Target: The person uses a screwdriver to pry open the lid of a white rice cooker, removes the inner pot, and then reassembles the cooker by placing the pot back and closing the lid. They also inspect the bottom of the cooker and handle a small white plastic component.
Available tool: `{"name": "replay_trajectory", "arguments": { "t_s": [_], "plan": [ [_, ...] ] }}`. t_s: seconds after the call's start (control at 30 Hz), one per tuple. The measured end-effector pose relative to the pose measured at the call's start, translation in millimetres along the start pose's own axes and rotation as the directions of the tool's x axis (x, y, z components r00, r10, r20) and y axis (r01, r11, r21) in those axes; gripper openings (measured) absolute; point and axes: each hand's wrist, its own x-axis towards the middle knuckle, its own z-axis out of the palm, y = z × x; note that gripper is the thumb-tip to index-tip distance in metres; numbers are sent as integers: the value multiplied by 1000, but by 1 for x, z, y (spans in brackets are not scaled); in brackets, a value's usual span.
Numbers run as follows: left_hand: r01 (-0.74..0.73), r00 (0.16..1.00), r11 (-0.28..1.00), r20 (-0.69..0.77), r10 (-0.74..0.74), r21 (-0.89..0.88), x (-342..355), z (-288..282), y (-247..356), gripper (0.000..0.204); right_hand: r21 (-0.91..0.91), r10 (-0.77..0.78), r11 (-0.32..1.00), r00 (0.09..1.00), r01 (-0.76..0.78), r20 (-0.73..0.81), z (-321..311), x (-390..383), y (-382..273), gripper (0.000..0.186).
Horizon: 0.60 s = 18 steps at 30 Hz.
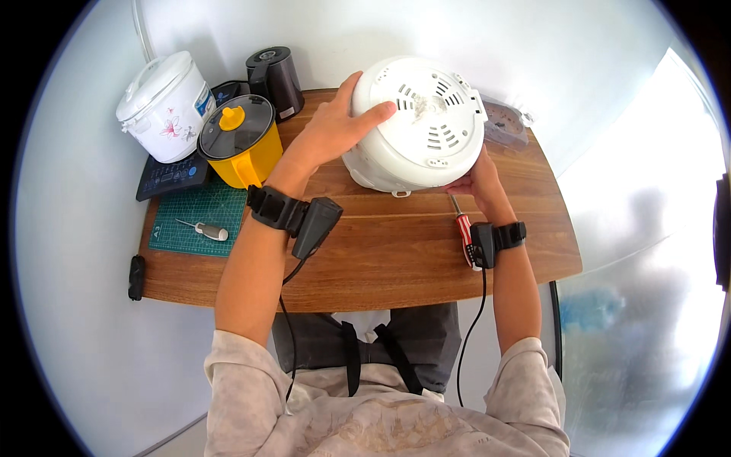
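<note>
Left grip (329,131) and right grip (483,183) hold one white appliance (411,156); two screwdrivers (211,231) (464,227) lie apart.

Rice cooker (373,166): smooth, softly glossy white plastic, rough-looking at the smudged middle of its underside. Below the cooker, a smooth wood-grain tabletop (365,251) of low sheen; in front of the cooker, a screwdriver (463,227) with a metal shaft and smooth handle. To its left, a glossy kettle (286,85), a shiny yellow pot (266,156) with transparent lid (253,126), and a matt cutting mat (221,202).
</note>
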Motion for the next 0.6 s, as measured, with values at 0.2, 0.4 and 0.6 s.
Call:
{"name": "replay_trajectory", "arguments": {
  "t_s": [0.2, 0.4, 0.6],
  "plan": [
    [34, 999, 995, 7, -34, -94, -12, -5, 6, 98, 55, 58, 996, 991, -64, 117, 0, -4, -2, 83],
    [-15, 999, 979, -33, 9, -205, -51, -22, -7, 92, 43, 7, 999, 989, -13, 149, 15, -51, -10, 84],
    [64, 995, 929, -43, -86, -363, -108, -38, -28, 95, 138, 41, 985, 920, -102, 389, 21, -68, 13, 88]
  ]
}}
